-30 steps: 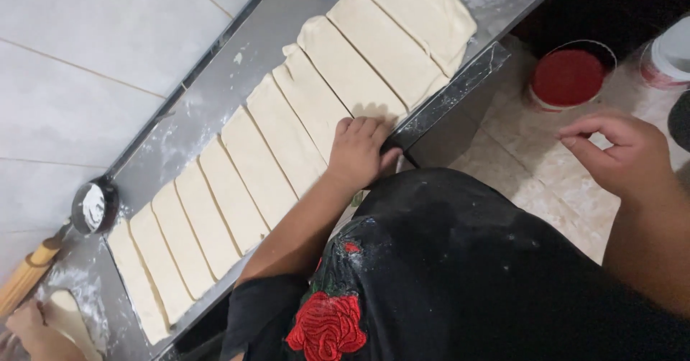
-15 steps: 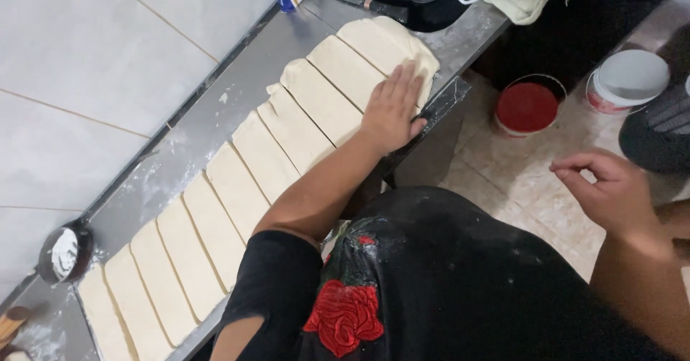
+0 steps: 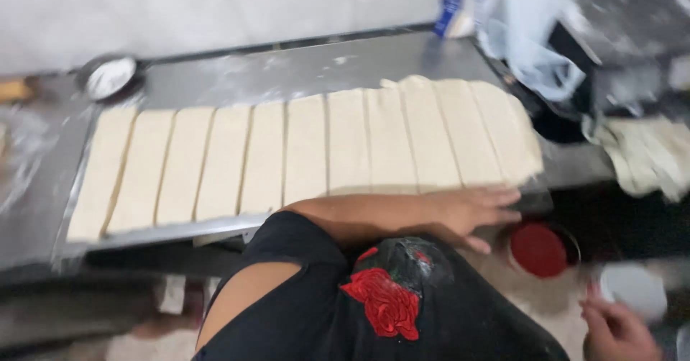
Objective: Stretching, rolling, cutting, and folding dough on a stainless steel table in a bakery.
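A long sheet of pale dough (image 3: pixel 309 152), cut into several side-by-side strips, lies on a floured steel table (image 3: pixel 287 70). My left hand (image 3: pixel 471 213) reaches across my body, fingers spread, and rests at the table's front edge just below the rightmost strips, holding nothing. My right hand (image 3: pixel 618 332) hangs low at the bottom right over the floor, blurred, fingers loosely apart and with nothing in it. My black garment with a red rose (image 3: pixel 384 303) fills the lower middle.
A small metal bowl of flour (image 3: pixel 108 77) and a rolling pin end (image 3: pixel 14 89) sit at the table's far left. A plastic bag (image 3: pixel 535 55), a cloth (image 3: pixel 647 152) and a blue-and-white carton (image 3: pixel 451 1) crowd the right end. A red tub (image 3: pixel 537 249) and a white container (image 3: pixel 636 289) stand on the floor.
The view has swung so the table now runs across the frame. My left hand has slid off the dough's end down to the table's front edge. My right hand has dropped lower.
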